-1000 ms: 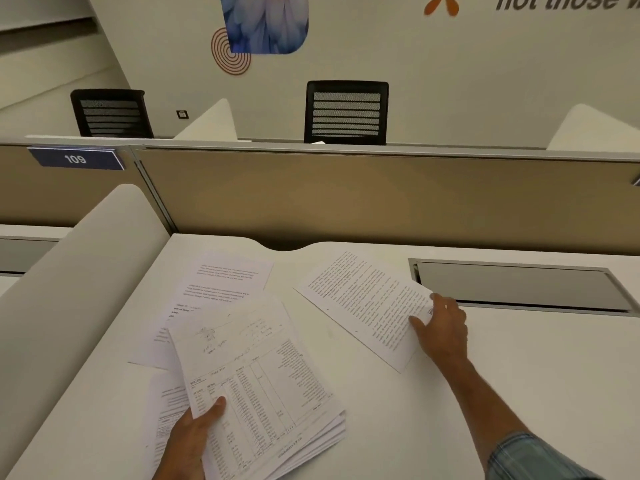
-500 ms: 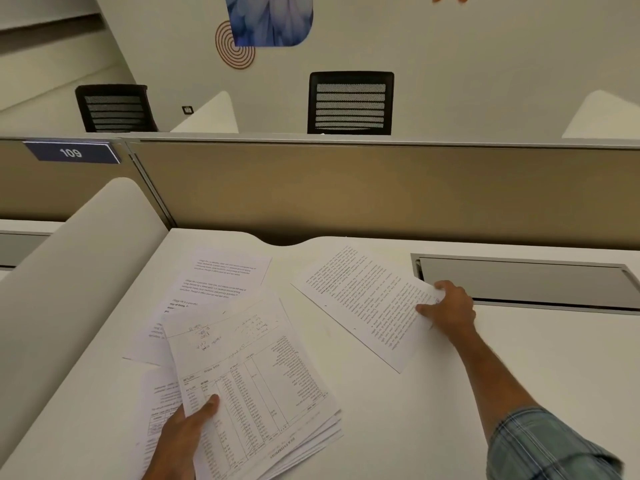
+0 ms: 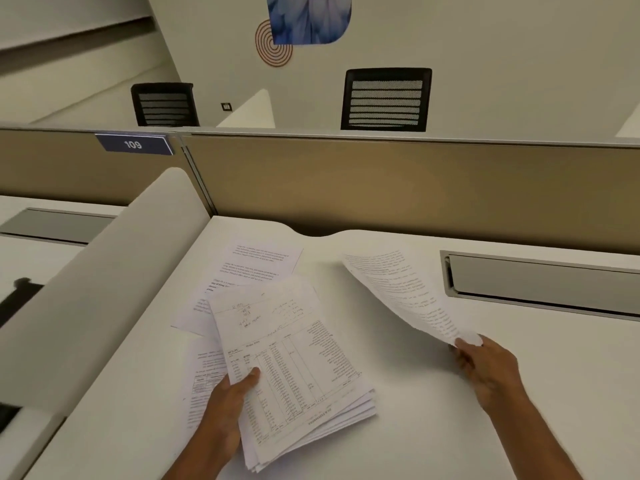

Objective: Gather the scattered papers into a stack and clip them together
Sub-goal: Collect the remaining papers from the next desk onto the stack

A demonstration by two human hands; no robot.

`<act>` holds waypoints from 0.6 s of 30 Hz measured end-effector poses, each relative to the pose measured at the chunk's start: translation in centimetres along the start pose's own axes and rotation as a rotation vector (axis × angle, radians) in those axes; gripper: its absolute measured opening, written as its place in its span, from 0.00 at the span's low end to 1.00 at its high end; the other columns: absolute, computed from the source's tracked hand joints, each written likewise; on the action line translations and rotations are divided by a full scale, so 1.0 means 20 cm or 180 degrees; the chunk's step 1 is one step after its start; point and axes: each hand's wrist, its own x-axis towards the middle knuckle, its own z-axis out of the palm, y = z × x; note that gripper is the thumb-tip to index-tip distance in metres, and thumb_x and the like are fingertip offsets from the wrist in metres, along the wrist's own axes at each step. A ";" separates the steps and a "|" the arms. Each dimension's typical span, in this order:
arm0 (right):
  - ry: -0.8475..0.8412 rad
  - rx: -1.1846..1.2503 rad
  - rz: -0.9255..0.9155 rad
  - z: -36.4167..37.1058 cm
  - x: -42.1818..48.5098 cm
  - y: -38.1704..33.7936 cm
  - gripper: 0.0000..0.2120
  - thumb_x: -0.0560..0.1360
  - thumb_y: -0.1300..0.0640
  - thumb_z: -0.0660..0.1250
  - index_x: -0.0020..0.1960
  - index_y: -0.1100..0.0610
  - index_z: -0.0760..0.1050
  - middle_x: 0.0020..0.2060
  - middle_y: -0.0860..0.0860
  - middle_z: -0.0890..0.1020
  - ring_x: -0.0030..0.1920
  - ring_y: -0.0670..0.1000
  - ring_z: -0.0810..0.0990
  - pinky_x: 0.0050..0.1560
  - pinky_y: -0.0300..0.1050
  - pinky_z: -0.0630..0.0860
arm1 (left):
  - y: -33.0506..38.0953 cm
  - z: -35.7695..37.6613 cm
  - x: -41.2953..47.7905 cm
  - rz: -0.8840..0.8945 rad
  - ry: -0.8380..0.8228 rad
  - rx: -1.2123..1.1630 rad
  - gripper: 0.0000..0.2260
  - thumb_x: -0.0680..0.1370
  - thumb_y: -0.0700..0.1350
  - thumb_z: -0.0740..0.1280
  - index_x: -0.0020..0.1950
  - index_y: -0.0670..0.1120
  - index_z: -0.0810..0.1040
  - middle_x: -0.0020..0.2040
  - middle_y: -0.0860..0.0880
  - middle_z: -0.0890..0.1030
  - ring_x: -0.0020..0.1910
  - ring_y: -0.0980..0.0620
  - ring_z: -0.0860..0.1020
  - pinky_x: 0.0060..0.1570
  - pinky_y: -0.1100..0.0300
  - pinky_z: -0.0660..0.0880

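Observation:
My left hand (image 3: 225, 407) grips a stack of printed papers (image 3: 298, 375) at its near left corner, thumb on the top sheet, which carries a table. My right hand (image 3: 485, 362) pinches the near corner of a single text sheet (image 3: 398, 289) and holds it lifted and curled above the white desk (image 3: 450, 427). Two loose sheets lie under and beside the stack: one text sheet (image 3: 252, 268) further back and another sheet (image 3: 204, 375) at the left, partly covered. No clip is visible.
A tan partition (image 3: 381, 185) closes the desk's far edge. A grey cable flap (image 3: 540, 285) is set into the desk at the right. A white curved side divider (image 3: 86, 306) borders the left. Two black chairs stand behind the partition.
My right hand has taken hold of the text sheet, which lay flat before, raised it off the desk and drawn it nearer. The view has shifted to the right. The left hand still holds the stack.

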 end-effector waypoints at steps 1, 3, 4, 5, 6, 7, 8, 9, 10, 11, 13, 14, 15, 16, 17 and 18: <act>-0.0031 0.0067 -0.0005 0.00 -0.08 0.05 0.16 0.77 0.72 0.67 0.64 0.65 0.77 0.54 0.60 0.81 0.46 0.57 0.82 0.43 0.41 0.84 | 0.00 0.00 -0.02 -0.0026 -0.0047 -0.0016 0.12 0.81 0.40 0.68 0.63 0.48 0.82 0.57 0.44 0.88 0.56 0.37 0.85 0.58 0.36 0.79; -0.0068 0.0030 -0.0089 0.03 -0.24 0.15 0.16 0.77 0.71 0.68 0.65 0.65 0.77 0.55 0.61 0.82 0.53 0.61 0.82 0.50 0.46 0.84 | 0.01 -0.02 -0.06 -0.0084 -0.0158 -0.0073 0.11 0.81 0.40 0.68 0.63 0.48 0.82 0.58 0.44 0.87 0.56 0.38 0.85 0.58 0.36 0.79; -0.0095 -0.0045 -0.0165 0.06 -0.32 0.20 0.16 0.77 0.71 0.68 0.64 0.65 0.77 0.54 0.61 0.83 0.53 0.62 0.82 0.52 0.47 0.83 | 0.01 -0.02 -0.08 -0.0105 -0.0211 -0.0095 0.12 0.81 0.40 0.68 0.63 0.48 0.82 0.58 0.44 0.87 0.56 0.38 0.85 0.59 0.37 0.79; -0.0155 -0.0125 -0.0256 0.09 -0.40 0.25 0.14 0.77 0.70 0.68 0.62 0.64 0.78 0.51 0.61 0.83 0.51 0.61 0.83 0.51 0.46 0.83 | 0.01 -0.03 -0.10 -0.0114 -0.0246 -0.0089 0.12 0.81 0.40 0.68 0.64 0.48 0.81 0.59 0.44 0.87 0.56 0.39 0.85 0.59 0.37 0.79; -0.0186 -0.0199 -0.0352 0.12 -0.46 0.30 0.13 0.77 0.71 0.68 0.60 0.62 0.79 0.47 0.60 0.83 0.46 0.59 0.82 0.48 0.42 0.84 | 0.01 -0.05 -0.12 -0.0109 -0.0282 -0.0069 0.13 0.81 0.40 0.69 0.65 0.48 0.81 0.59 0.44 0.87 0.57 0.39 0.85 0.60 0.37 0.79; -0.0210 -0.0236 -0.0427 0.15 -0.53 0.35 0.13 0.77 0.71 0.69 0.59 0.61 0.79 0.45 0.59 0.83 0.43 0.56 0.82 0.44 0.38 0.84 | 0.02 -0.06 -0.14 -0.0107 -0.0317 -0.0043 0.14 0.81 0.41 0.69 0.66 0.48 0.80 0.60 0.44 0.86 0.58 0.39 0.85 0.60 0.37 0.79; -0.0188 -0.0341 -0.0488 0.18 -0.57 0.41 0.13 0.76 0.71 0.69 0.58 0.60 0.79 0.44 0.59 0.83 0.41 0.55 0.82 0.42 0.38 0.84 | 0.02 -0.08 -0.15 -0.0103 -0.0353 -0.0024 0.15 0.81 0.42 0.69 0.67 0.49 0.79 0.60 0.44 0.86 0.59 0.39 0.85 0.61 0.37 0.79; -0.0155 -0.0472 -0.0536 0.21 -0.61 0.46 0.12 0.76 0.71 0.69 0.57 0.59 0.80 0.44 0.60 0.84 0.41 0.55 0.83 0.42 0.40 0.85 | 0.02 -0.10 -0.17 -0.0097 -0.0376 0.0003 0.15 0.80 0.43 0.69 0.67 0.49 0.79 0.60 0.45 0.86 0.59 0.40 0.84 0.61 0.37 0.79; -0.0110 -0.0637 -0.0571 0.23 -0.65 0.52 0.12 0.76 0.70 0.69 0.56 0.59 0.80 0.45 0.59 0.85 0.41 0.56 0.83 0.45 0.45 0.85 | 0.01 -0.11 -0.19 -0.0076 -0.0385 0.0022 0.15 0.80 0.43 0.70 0.67 0.50 0.79 0.60 0.45 0.86 0.59 0.40 0.84 0.61 0.37 0.79; -0.0088 -0.0755 -0.0599 0.26 -0.69 0.57 0.11 0.76 0.70 0.69 0.55 0.58 0.81 0.44 0.58 0.86 0.42 0.56 0.84 0.48 0.50 0.84 | 0.01 -0.13 -0.21 -0.0056 -0.0378 0.0043 0.15 0.80 0.43 0.70 0.67 0.50 0.79 0.60 0.45 0.86 0.59 0.40 0.84 0.62 0.37 0.78; -0.0058 -0.1009 -0.0724 0.29 -0.77 0.64 0.11 0.76 0.69 0.69 0.55 0.57 0.80 0.43 0.56 0.86 0.42 0.55 0.84 0.51 0.52 0.81 | 0.01 -0.17 -0.24 -0.0012 -0.0380 0.0086 0.15 0.80 0.44 0.70 0.68 0.51 0.79 0.61 0.45 0.86 0.59 0.41 0.84 0.64 0.37 0.77; -0.0048 -0.1146 -0.0790 0.30 -0.80 0.68 0.11 0.77 0.68 0.69 0.56 0.57 0.80 0.43 0.55 0.85 0.43 0.55 0.84 0.51 0.51 0.80 | 0.01 -0.19 -0.26 0.0000 -0.0385 0.0117 0.15 0.81 0.45 0.69 0.68 0.51 0.79 0.61 0.46 0.86 0.59 0.41 0.85 0.64 0.37 0.77; -0.0045 -0.1262 -0.0842 0.31 -0.84 0.71 0.11 0.77 0.67 0.69 0.57 0.58 0.81 0.43 0.54 0.85 0.43 0.55 0.84 0.51 0.50 0.80 | 0.01 -0.21 -0.28 0.0006 -0.0384 0.0143 0.15 0.81 0.47 0.68 0.68 0.51 0.79 0.60 0.46 0.86 0.58 0.42 0.85 0.64 0.38 0.77; -0.0025 -0.1380 -0.0877 0.32 -0.87 0.73 0.11 0.78 0.67 0.68 0.59 0.59 0.80 0.42 0.53 0.84 0.43 0.55 0.83 0.49 0.48 0.80 | 0.01 -0.23 -0.30 0.0000 -0.0367 0.0155 0.14 0.82 0.49 0.67 0.68 0.51 0.79 0.59 0.46 0.87 0.57 0.42 0.86 0.62 0.40 0.79; -0.0013 -0.1465 -0.0919 0.32 -0.90 0.76 0.11 0.78 0.66 0.68 0.59 0.59 0.81 0.41 0.53 0.83 0.43 0.55 0.83 0.46 0.44 0.80 | 0.01 -0.25 -0.32 -0.0019 -0.0344 0.0156 0.13 0.83 0.50 0.65 0.67 0.51 0.79 0.58 0.47 0.87 0.56 0.43 0.86 0.59 0.42 0.80; 0.0011 -0.1532 -0.0940 0.33 -0.92 0.78 0.11 0.78 0.66 0.68 0.59 0.58 0.81 0.41 0.53 0.84 0.43 0.56 0.83 0.43 0.42 0.80 | 0.01 -0.27 -0.33 -0.0044 -0.0313 0.0160 0.13 0.83 0.52 0.64 0.66 0.51 0.79 0.57 0.47 0.88 0.55 0.43 0.87 0.56 0.44 0.82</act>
